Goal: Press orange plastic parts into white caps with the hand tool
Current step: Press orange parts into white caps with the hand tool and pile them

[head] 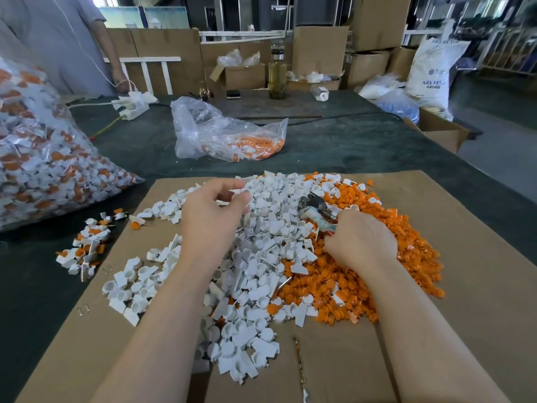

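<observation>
Head view: glossy white caps (255, 257), ribbed orange parts (377, 274).

a clear glass bottle (277, 72) stands far beyond the fingers, with stacked cardboard boxes (319, 50) behind it and a white printed sack (430, 74) further right.

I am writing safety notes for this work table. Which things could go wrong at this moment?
1. The right hand grips the hand tool close to the left hand, so fingers might get pinched.
2. The white caps and orange parts overlap where the piles meet, so sorting may slow.
3. Caps near the cardboard edge may slide off.
</observation>
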### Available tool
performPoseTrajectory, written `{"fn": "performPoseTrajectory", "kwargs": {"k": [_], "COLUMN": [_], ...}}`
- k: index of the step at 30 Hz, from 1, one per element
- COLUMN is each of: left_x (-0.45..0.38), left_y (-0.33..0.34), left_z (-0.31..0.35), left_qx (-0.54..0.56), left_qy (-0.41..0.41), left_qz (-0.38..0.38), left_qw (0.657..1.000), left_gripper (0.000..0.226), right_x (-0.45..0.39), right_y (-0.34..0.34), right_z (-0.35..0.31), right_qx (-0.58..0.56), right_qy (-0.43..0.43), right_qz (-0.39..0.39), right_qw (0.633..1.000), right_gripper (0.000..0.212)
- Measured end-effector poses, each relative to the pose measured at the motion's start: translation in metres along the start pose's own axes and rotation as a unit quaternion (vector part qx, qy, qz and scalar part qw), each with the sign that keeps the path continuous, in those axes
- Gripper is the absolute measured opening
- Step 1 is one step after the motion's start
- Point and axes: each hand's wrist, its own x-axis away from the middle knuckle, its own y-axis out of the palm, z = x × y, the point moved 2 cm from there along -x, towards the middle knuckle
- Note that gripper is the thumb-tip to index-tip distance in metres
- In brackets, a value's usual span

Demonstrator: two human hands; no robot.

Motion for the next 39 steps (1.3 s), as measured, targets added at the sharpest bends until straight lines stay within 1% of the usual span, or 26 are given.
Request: {"fn": "performPoseTrajectory", "kwargs": {"k": [3,5,7,9,10,11,13,15,16,18,21,22,24,26,29,32,35,39], "left_x": [0.003,0.004,0.005,0.007,0.008,0.009,0.012,0.014,0.015,0.017,0.02,0.02,0.021,0.021,0.021,0.021,0.02,0.021], "left_y": [0.005,0.009,0.013,0.017,0.019,0.021,0.025,0.03,0.032,0.035,0.037,0.037,0.036,0.035,0.034,0.034,0.034,0.033], "left_z": [0.002,0.002,0.002,0.002,0.002,0.001,0.001,0.002,0.003,0.005,0.008,0.009,0.011,0.011,0.011,0.012,0.011,0.011], "left_qx": [0.047,0.075,0.095,0.103,0.103,0.102,0.098,0.104,0.111,0.126,0.154,0.164,0.169,0.16,0.159,0.167,0.182,0.2], "left_qy": [-0.024,-0.035,-0.046,-0.055,-0.054,-0.05,-0.047,-0.055,-0.06,-0.065,-0.067,-0.069,-0.069,-0.063,-0.06,-0.068,-0.077,-0.09], "left_qz": [-0.01,-0.012,-0.017,-0.025,-0.031,-0.038,-0.053,-0.066,-0.073,-0.089,-0.104,-0.108,-0.111,-0.111,-0.111,-0.107,-0.102,-0.096], "left_qw": [0.999,0.997,0.994,0.993,0.993,0.993,0.993,0.991,0.989,0.986,0.98,0.978,0.977,0.979,0.979,0.978,0.975,0.971], "left_gripper": [0.016,0.017,0.017,0.014,0.013,0.013,0.012,0.011,0.012,0.012,0.011,0.011,0.011,0.011,0.01,0.01,0.011,0.011], "right_x": [0.001,0.001,-0.001,-0.003,-0.003,-0.003,0.001,0.006,0.008,0.01,0.011,0.012,0.013,0.014,0.014,0.013,0.012,0.013], "right_y": [-0.001,-0.003,-0.006,-0.007,-0.008,-0.009,-0.015,-0.02,-0.022,-0.024,-0.023,-0.022,-0.021,-0.019,-0.018,-0.016,-0.013,-0.015], "right_z": [-0.002,-0.002,-0.001,-0.002,-0.003,-0.005,-0.01,-0.015,-0.017,-0.021,-0.026,-0.027,-0.03,-0.032,-0.032,-0.033,-0.032,-0.031], "right_qx": [-0.013,-0.041,-0.092,-0.177,-0.24,-0.315,-0.458,-0.555,-0.584,-0.614,-0.636,-0.639,-0.629,-0.601,-0.529,-0.48,-0.474,-0.509], "right_qy": [-0.005,-0.002,-0.011,-0.032,-0.043,-0.052,-0.061,-0.065,-0.067,-0.075,-0.087,-0.091,-0.099,-0.103,-0.111,-0.125,-0.121,-0.117], "right_qz": [0.014,0.029,0.044,0.042,0.037,0.034,0.029,0.028,0.029,0.03,0.015,0.012,0.006,0.01,0.035,0.06,0.079,0.096], "right_qw": [1.0,0.999,0.995,0.983,0.969,0.947,0.886,0.829,0.809,0.785,0.766,0.764,0.771,0.793,0.84,0.866,0.869,0.847], "right_gripper": [0.036,0.029,0.017,0.015,0.015,0.013,0.006,0.011,0.013,0.014,0.013,0.014,0.013,0.011,0.012,0.005,0.009,0.009]}}
